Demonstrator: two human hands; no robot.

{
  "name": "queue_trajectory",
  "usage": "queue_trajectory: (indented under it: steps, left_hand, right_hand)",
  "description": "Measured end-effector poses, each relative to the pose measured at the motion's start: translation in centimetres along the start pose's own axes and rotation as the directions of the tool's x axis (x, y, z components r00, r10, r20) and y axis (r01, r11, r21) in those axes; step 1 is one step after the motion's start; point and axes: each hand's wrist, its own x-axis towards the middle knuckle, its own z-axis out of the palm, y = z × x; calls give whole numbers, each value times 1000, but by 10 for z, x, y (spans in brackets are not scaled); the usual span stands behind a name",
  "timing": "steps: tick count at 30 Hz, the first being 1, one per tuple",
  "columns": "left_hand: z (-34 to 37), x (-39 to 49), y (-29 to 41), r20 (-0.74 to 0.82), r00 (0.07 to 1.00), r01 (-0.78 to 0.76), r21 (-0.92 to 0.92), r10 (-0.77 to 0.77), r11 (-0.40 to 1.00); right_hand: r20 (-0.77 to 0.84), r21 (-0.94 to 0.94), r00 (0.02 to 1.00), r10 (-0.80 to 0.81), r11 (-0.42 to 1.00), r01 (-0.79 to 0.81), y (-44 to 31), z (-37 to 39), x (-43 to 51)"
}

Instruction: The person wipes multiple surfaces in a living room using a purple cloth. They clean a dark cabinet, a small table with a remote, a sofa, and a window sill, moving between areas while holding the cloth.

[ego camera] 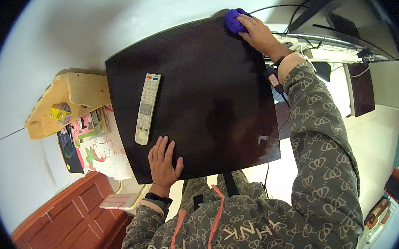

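Observation:
A dark, glossy tabletop (202, 89) lies before me, its far edge against a pale wall. My right hand (259, 34) reaches to the far right corner and holds a bunched purple cloth (235, 21) against the surface there. Near the close left edge, my left hand (164, 160) rests flat with its fingers apart and nothing in it. Just beyond its fingertips, a pale remote control (147, 108) with many buttons lies lengthwise, not touched by the hand. A worn, whitish patch shows at the near right corner of the tabletop.
A wooden shelf (86, 89) and several books (83, 126) are at the left, above a drawn-on white surface. A black power adapter (274, 82) with a cable hangs by the right edge. Farther right are a television (348, 24) and tangled cables. A reddish door (76, 213) stands lower left.

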Motion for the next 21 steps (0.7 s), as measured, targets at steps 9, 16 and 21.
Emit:
queue_trajectory:
  steps: [9,16,21]
  left_hand:
    - [1,-3,-4,17,1000,-14,-3,14,1000]
    - [5,-4,-4,-3,999,-53,19,53,998]
    - [6,-7,-7,-21,996,-85,19,85,996]
  right_hand:
    - [210,154,939,-273,957,244,-185,-30,-110]
    - [251,340,944,-212,933,120,-286,-87,-263]
    - [64,-87,886,460,887,-454,-245,-100,-298]
